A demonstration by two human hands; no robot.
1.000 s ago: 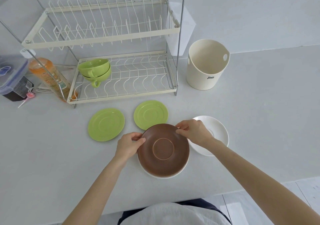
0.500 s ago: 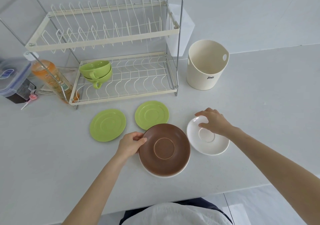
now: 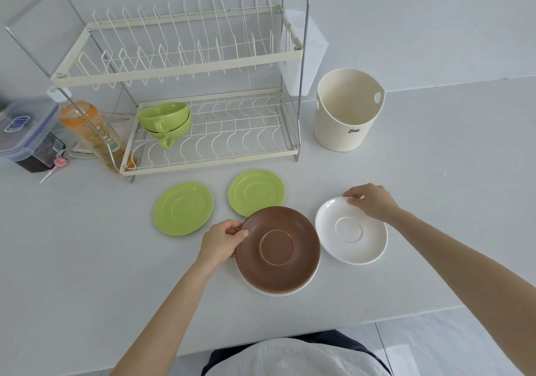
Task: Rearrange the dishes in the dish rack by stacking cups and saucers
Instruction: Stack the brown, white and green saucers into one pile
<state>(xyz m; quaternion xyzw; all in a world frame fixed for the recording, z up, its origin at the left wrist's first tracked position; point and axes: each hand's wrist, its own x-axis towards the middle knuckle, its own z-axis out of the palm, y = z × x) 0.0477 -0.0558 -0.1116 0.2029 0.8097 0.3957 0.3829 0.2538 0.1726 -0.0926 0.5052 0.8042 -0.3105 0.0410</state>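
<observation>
- A pale counter (image 3: 87, 259) met a plain white wall.
- The brown saucer (image 3: 277, 248) lay flat, face up, atop a white one; the left hand (image 3: 220, 243) pinched its rim.
- The right hand (image 3: 372, 201) pinched the white saucer (image 3: 351, 230) beside it.

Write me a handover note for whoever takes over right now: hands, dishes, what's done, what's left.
Left hand grips the brown saucer atop a white one on the counter.
Right hand pinches the far rim of the white saucer beside it.
Two green saucers lie apart, unstacked.
Done: two green cups stacked on the dish rack, lower tier.
Left: stack saucers, rack them.
</observation>
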